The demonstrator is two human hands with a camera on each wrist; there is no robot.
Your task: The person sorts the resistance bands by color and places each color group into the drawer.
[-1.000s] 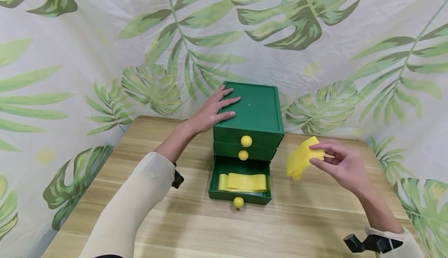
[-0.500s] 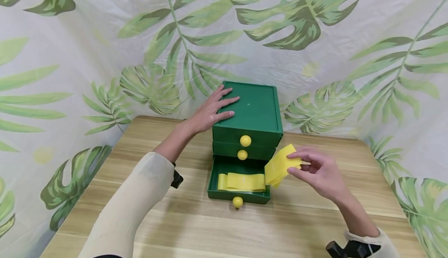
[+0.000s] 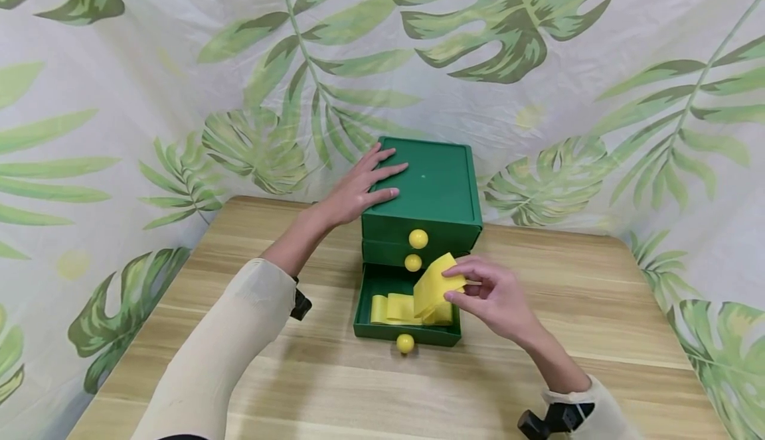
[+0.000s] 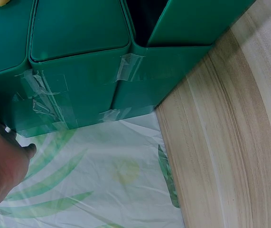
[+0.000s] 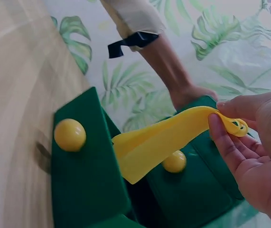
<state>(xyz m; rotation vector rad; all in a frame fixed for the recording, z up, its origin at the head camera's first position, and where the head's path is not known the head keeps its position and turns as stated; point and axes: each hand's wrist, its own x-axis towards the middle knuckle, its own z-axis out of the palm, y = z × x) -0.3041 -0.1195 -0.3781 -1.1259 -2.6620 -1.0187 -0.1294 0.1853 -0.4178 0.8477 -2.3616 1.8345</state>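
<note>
A green drawer box (image 3: 427, 184) with yellow ball knobs stands on the table, its bottom drawer (image 3: 366, 326) pulled out. Inside that drawer lies a folded yellow band (image 3: 399, 308). Between thumb and fingers my right hand (image 3: 493, 297) pinches a second folded yellow band (image 3: 434, 287), held tilted over the drawer's right half and hiding part of the band below. In the right wrist view, the pinched band (image 5: 166, 137) spreads out from the fingertips. My left hand (image 3: 358, 191) rests with spread fingers on the box's top left edge; the left wrist view shows only part of this hand (image 4: 4, 156).
The wooden table (image 3: 311, 387) extends on both sides of the box. Close behind it hangs a leaf-patterned cloth (image 3: 335, 68). Clear tape (image 4: 45, 97) joins the drawer units on the box's left side. The upper two drawers are shut.
My right hand has carried the pinched yellow band leftward, from beside the box to over the open drawer. The left hand stays on the box top.
</note>
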